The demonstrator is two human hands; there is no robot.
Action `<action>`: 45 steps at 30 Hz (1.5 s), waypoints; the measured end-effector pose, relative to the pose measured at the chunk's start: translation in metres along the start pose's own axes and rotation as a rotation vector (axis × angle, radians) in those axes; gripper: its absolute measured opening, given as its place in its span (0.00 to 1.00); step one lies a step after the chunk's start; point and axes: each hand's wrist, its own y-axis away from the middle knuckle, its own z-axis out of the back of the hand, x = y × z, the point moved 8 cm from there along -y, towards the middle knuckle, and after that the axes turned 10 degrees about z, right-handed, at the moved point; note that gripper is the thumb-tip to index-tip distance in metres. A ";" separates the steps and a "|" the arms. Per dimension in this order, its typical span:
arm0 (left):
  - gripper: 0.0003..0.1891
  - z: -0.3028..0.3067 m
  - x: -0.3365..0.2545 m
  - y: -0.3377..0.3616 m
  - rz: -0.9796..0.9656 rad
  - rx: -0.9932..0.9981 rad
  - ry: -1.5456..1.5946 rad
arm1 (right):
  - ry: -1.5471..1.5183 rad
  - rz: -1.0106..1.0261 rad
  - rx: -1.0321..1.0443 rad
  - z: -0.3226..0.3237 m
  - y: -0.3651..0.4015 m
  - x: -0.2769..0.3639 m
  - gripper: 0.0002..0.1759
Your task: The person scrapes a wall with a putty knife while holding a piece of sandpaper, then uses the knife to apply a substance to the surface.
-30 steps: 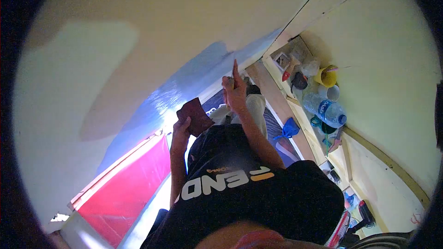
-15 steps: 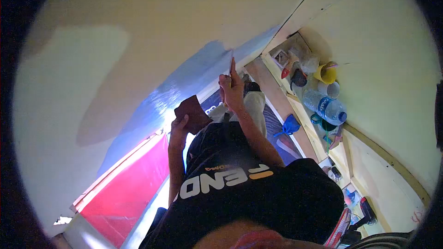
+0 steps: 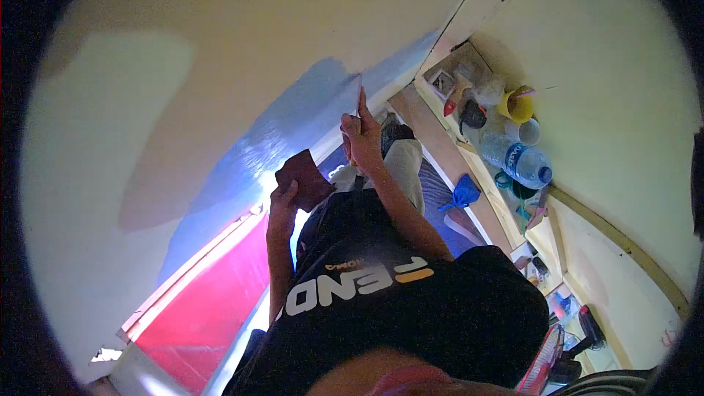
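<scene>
My left hand (image 3: pixel 282 205) is closed on the edge of a flat, dark red-brown square piece (image 3: pixel 303 180). My right hand (image 3: pixel 364 139) grips a thin tool (image 3: pixel 359 92), seen nearly edge-on, with the index finger stretched along it. Its far end meets the wall at the upper edge of a wet-looking blue-grey coat (image 3: pixel 301 106). Above this coat the wall (image 3: pixel 242 22) is cream. What kind of tool it is cannot be made out.
On a wooden ledge at the right are a water bottle (image 3: pixel 517 160), a yellow cup (image 3: pixel 517 105), a white cup (image 3: pixel 524 130) and a brush (image 3: pixel 456 95). A blue bag (image 3: pixel 464 192) hangs by a beam. A red panel (image 3: pixel 209 308) stands lower left.
My right hand and the thin tool have shifted slightly up and left along the wall. The view has moved a little; my left hand keeps its hold on the brown piece.
</scene>
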 end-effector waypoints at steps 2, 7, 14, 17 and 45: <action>0.21 -0.003 -0.006 0.008 0.001 -0.056 0.005 | 0.058 0.040 -0.025 0.010 -0.011 -0.004 0.38; 0.21 -0.012 -0.011 0.012 0.002 -0.001 0.073 | 0.029 0.070 0.029 0.000 -0.003 -0.008 0.39; 0.24 -0.009 0.002 0.010 0.017 0.042 0.117 | -0.023 -0.007 0.037 0.003 0.001 -0.013 0.39; 0.26 -0.015 -0.001 0.013 0.009 0.058 0.199 | -0.052 0.001 0.006 0.005 -0.009 -0.009 0.39; 0.25 -0.023 -0.020 0.030 -0.138 -0.014 0.030 | -0.116 0.012 0.095 -0.007 0.002 0.002 0.39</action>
